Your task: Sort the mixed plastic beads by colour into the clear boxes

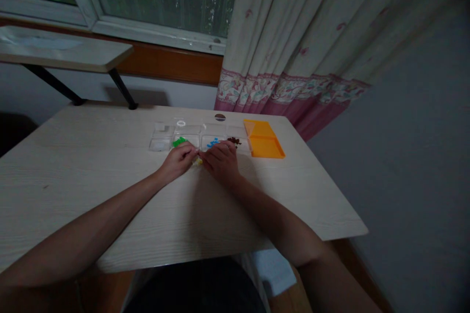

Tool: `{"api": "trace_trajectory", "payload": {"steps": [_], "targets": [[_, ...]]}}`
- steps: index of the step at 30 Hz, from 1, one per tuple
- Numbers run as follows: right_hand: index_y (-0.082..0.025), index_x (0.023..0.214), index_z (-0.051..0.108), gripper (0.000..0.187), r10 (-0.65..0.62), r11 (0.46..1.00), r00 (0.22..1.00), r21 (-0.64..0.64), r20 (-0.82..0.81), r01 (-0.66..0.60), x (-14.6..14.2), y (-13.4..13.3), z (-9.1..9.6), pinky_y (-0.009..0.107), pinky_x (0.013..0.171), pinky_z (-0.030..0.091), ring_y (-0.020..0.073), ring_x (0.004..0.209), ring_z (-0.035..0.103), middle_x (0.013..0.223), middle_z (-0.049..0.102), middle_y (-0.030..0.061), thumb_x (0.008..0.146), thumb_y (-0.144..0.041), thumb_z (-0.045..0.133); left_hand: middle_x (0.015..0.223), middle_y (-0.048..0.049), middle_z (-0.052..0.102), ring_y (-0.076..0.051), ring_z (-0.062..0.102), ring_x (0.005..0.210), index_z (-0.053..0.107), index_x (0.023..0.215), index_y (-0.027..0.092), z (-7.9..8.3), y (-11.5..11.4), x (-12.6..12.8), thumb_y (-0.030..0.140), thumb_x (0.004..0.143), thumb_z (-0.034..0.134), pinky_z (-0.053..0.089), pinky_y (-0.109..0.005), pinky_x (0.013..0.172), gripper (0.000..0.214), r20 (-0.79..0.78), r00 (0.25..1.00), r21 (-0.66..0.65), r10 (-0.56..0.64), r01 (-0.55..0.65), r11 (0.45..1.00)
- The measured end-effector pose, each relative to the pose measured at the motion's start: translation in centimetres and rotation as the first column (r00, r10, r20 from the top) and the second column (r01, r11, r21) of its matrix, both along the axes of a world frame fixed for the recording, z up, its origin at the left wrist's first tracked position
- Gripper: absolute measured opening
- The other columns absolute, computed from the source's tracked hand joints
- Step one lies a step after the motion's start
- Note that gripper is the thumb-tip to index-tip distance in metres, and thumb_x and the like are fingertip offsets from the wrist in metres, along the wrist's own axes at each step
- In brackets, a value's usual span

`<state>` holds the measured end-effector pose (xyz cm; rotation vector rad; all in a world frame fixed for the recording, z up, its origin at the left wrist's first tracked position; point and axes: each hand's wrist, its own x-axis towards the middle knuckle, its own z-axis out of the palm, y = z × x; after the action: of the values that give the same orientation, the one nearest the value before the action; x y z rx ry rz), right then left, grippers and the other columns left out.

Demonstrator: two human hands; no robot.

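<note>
My left hand [178,160] and my right hand [222,161] rest together on the pale wooden table [91,171], fingers curled and pinched around a small yellow piece [199,161] that shows between them. Just beyond my fingers lies a clear compartment box [191,136] holding green bits [179,142], blue bits [212,144] and dark brown bits [234,141]. What exactly the yellow piece is I cannot make out.
An orange lid or tray [263,139] lies at the box's right end. A small dark round disc [220,117] sits behind the box. A second table [62,51] stands at the left under the window. A curtain [293,49] hangs at the right.
</note>
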<state>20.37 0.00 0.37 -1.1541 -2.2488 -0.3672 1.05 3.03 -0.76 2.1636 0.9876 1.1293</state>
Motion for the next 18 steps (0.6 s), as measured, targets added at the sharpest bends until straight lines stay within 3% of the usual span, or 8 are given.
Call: {"api": "trace_trajectory", "payload": {"steps": [4, 9, 13, 18], "targets": [[-0.029, 0.097, 0.074, 0.019, -0.151, 0.989, 0.980, -0.024, -0.131, 0.149, 2.1, 1.7, 0.0, 0.039, 0.098, 0.030, 0.0195, 0.097, 0.055, 0.091, 0.073, 0.0010, 0.095, -0.035, 0.056, 0.078, -0.0043, 0.060, -0.016, 0.055, 0.078, 0.071, 0.088, 0.018, 0.3, -0.3, -0.1, 0.042, 0.099, 0.046, 0.044, -0.030, 0.071, 0.037, 0.014, 1.000, 0.045, 0.004, -0.004, 0.999], [-0.026, 0.093, 0.076, 0.023, -0.395, 0.918, 0.869, -0.090, -0.298, 0.387, 5.6, 4.0, -0.6, 0.040, 0.091, 0.030, 0.0225, 0.096, 0.052, 0.092, 0.072, 0.0042, 0.095, -0.035, 0.055, 0.083, -0.0058, 0.062, -0.017, 0.057, 0.083, 0.073, 0.098, 0.019, 0.4, -0.4, -0.3, 0.041, 0.099, 0.046, 0.046, -0.031, 0.075, 0.036, -0.014, 0.999, 0.068, 0.031, -0.030, 0.997], [-0.026, 0.091, 0.077, 0.022, -0.452, 0.892, 0.856, -0.123, -0.253, 0.434, 6.6, 4.7, -1.1, 0.044, 0.091, 0.028, 0.0252, 0.098, 0.048, 0.093, 0.071, 0.0072, 0.093, -0.032, 0.057, 0.083, -0.0058, 0.062, -0.017, 0.057, 0.082, 0.074, 0.099, 0.019, 0.4, -0.4, -0.3, 0.041, 0.099, 0.045, 0.045, -0.031, 0.074, 0.036, -0.037, 0.999, 0.073, 0.025, -0.022, 0.997], [-0.026, 0.091, 0.077, 0.019, -0.448, 0.893, 0.862, -0.069, -0.236, 0.445, 6.7, 4.9, -1.5, 0.045, 0.092, 0.027, 0.0251, 0.098, 0.046, 0.095, 0.068, 0.0083, 0.092, -0.029, 0.058, 0.084, -0.0061, 0.063, -0.017, 0.058, 0.083, 0.073, 0.097, 0.019, 0.6, -0.4, -0.3, 0.041, 0.099, 0.045, 0.046, -0.031, 0.073, 0.035, -0.042, 0.999, 0.088, 0.035, -0.031, 0.996]]}}
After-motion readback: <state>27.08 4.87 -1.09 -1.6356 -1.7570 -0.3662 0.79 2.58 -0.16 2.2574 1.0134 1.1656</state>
